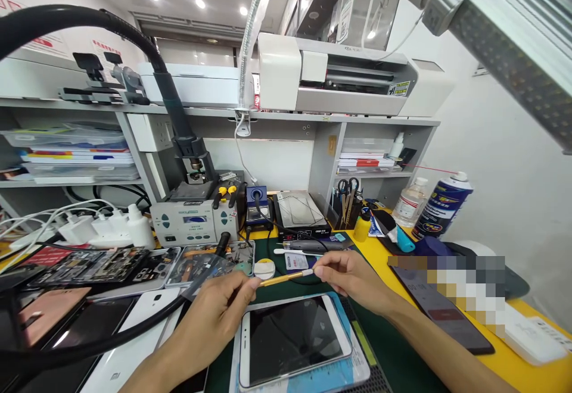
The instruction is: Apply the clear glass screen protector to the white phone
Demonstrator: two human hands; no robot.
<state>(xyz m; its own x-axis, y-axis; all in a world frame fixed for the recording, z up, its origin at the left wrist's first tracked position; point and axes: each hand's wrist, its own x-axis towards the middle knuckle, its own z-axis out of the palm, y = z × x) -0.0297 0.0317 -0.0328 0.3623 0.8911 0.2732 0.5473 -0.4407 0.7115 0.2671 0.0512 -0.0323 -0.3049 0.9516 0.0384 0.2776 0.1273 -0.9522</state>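
Observation:
A slim gold-coloured stick with a pale tip (282, 278) spans the gap between my two hands, above the green mat (375, 321). My left hand (218, 306) pinches its left end between thumb and fingers. At the pale tip, the thumb and fingers of my right hand (346, 274) are closed on the other end. Just below lies a white-framed smartphone (292, 336), its dark screen facing up, on a blue and white pad (357, 357). A round white-lidded tub (264, 269) stands behind the stick.
A black hose (147, 327) crosses the left side over several phones. Behind stand a rework station (194, 223), a parts tray (214, 259) and a flat hot plate (301, 211). On the right are a dark phone (440, 306), a clear bottle (410, 202) and a spray can (442, 205).

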